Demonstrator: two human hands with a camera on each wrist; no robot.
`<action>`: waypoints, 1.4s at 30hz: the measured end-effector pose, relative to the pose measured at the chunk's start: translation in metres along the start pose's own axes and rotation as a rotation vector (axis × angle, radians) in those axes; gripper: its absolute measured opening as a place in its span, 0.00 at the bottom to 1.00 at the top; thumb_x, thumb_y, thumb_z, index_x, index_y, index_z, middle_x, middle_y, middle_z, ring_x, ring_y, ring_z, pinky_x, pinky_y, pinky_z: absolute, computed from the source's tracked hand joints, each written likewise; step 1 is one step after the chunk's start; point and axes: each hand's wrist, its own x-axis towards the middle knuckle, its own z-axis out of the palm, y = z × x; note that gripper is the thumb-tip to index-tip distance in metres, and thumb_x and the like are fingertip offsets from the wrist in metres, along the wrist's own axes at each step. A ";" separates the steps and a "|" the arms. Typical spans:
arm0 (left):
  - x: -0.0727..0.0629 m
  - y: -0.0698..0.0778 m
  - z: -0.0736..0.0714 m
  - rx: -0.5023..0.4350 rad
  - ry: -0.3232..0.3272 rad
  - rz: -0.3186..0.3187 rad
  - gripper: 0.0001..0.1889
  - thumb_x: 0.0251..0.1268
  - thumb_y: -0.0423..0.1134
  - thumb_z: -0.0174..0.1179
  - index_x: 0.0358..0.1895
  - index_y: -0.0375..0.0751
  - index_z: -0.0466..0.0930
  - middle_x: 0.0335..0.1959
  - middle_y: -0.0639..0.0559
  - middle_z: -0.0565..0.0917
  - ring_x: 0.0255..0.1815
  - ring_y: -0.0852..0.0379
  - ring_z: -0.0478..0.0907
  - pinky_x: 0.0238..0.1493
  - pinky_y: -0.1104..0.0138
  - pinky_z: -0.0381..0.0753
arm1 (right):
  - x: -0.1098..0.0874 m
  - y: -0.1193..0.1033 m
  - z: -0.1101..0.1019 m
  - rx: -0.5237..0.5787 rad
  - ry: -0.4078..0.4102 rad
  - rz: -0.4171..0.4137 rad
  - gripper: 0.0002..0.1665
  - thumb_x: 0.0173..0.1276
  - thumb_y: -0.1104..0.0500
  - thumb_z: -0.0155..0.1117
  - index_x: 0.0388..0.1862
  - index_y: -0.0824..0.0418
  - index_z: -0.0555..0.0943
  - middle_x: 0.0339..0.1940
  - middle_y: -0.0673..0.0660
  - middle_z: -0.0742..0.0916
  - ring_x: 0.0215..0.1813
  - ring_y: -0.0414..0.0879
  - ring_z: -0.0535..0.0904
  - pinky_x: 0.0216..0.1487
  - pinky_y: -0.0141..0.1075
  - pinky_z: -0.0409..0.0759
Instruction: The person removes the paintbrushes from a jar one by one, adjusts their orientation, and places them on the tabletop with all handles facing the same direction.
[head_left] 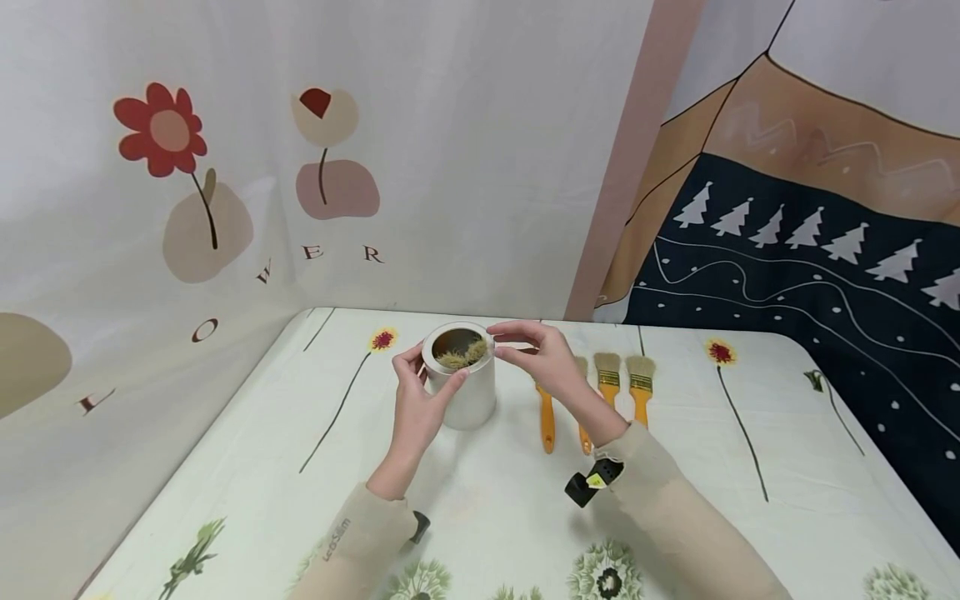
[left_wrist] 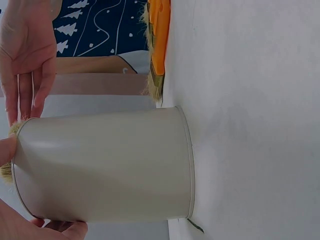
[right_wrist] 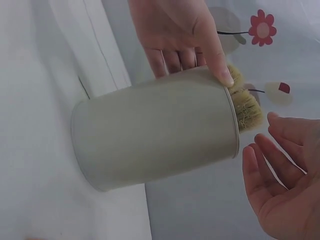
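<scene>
A white cylindrical canister [head_left: 474, 402] stands upright on the table, its round mouth facing up. My left hand [head_left: 420, 407] grips it from the left, thumb at the near rim and the other fingers round the far side. Tan brush bristles [right_wrist: 246, 111] poke just above the rim; the rest of those brushes is hidden inside. At the canister's right rim is my right hand [head_left: 549, 357], its fingers loosely bent and spread. In the right wrist view, nothing shows between those fingers, which stand just off the bristles.
Several paintbrushes [head_left: 641, 385] with orange handles and tan bristles lie on the table right of the canister, partly behind my right forearm. A flower-printed white cloth [head_left: 495, 508] covers the table. Printed curtains [head_left: 465, 167] hang behind it and at the right.
</scene>
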 end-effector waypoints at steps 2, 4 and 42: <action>0.000 0.000 0.000 -0.002 0.002 0.006 0.41 0.63 0.41 0.69 0.69 0.36 0.50 0.76 0.40 0.60 0.80 0.47 0.57 0.83 0.55 0.58 | 0.001 0.000 0.002 0.003 -0.013 -0.012 0.20 0.68 0.63 0.67 0.59 0.62 0.82 0.59 0.62 0.85 0.61 0.56 0.82 0.61 0.47 0.86; 0.000 0.000 0.000 -0.004 0.003 0.009 0.41 0.63 0.41 0.69 0.69 0.36 0.50 0.76 0.40 0.61 0.80 0.47 0.57 0.83 0.55 0.59 | 0.002 -0.001 0.005 0.001 -0.025 -0.019 0.20 0.68 0.63 0.67 0.59 0.62 0.82 0.59 0.62 0.85 0.61 0.56 0.82 0.61 0.47 0.86; 0.000 0.001 0.000 0.000 0.010 0.003 0.41 0.63 0.42 0.69 0.69 0.37 0.50 0.76 0.40 0.60 0.80 0.47 0.57 0.83 0.55 0.59 | 0.007 -0.001 0.018 -0.080 0.062 -0.070 0.09 0.68 0.63 0.67 0.46 0.60 0.87 0.46 0.58 0.90 0.48 0.51 0.86 0.50 0.39 0.89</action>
